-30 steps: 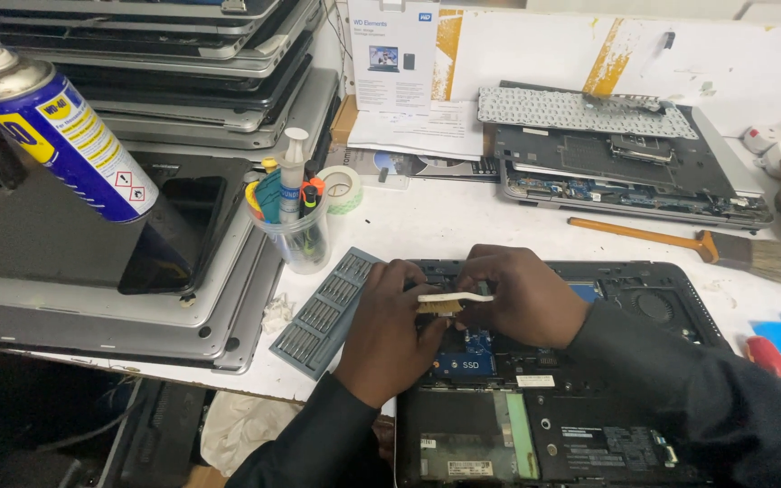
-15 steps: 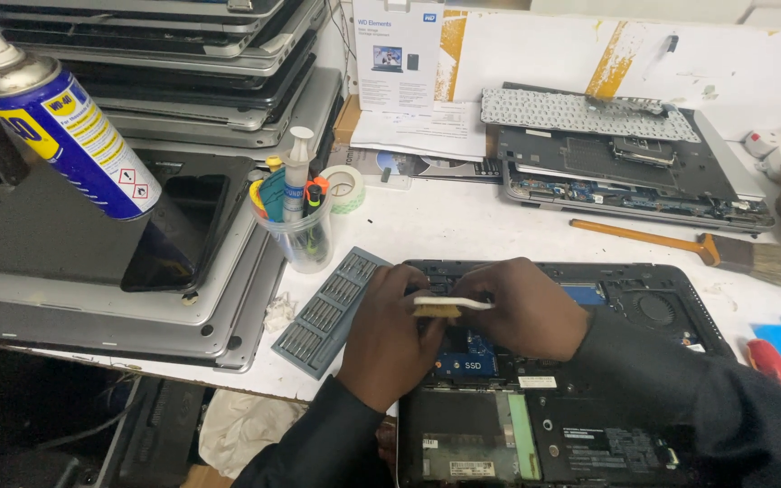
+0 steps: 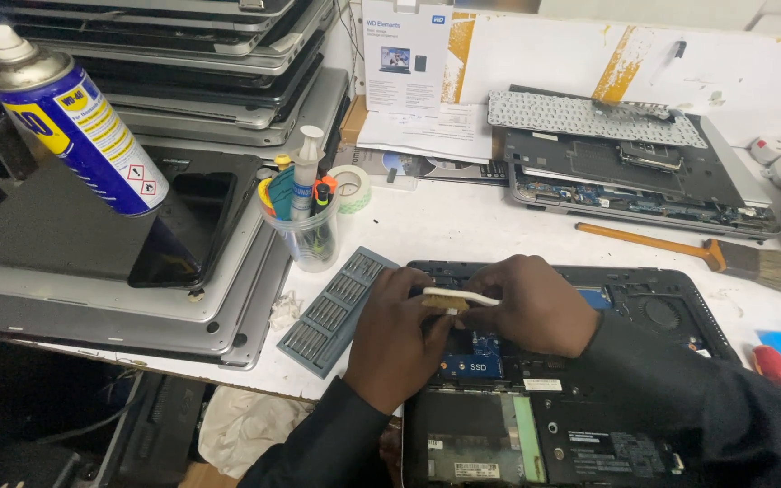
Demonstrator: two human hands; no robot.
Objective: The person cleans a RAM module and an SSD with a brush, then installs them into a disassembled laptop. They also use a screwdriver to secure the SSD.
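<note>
An opened black laptop (image 3: 662,316) lies bottom-up on the white bench, its circuit board and a blue drive (image 3: 474,361) exposed. Both hands meet over its upper left part. My right hand (image 3: 535,305) grips the white handle of a small brush (image 3: 459,299). My left hand (image 3: 398,342) is curled at the brush's tan bristle head, thumb and fingertips against it. The bristles sit just above the blue drive. Dark sleeves cover both of my arms.
A grey-blue screwdriver bit case (image 3: 332,309) lies left of the laptop, beside a clear cup of tools (image 3: 305,226). A spray can (image 3: 79,126) stands on stacked laptops (image 3: 183,99). A dismantled laptop with a loose keyboard (image 3: 594,117), a paintbrush (image 3: 707,255) and a tape roll (image 3: 350,187) lie behind.
The brush and both hands have shifted slightly over the same spot of the laptop. Nothing else has moved.
</note>
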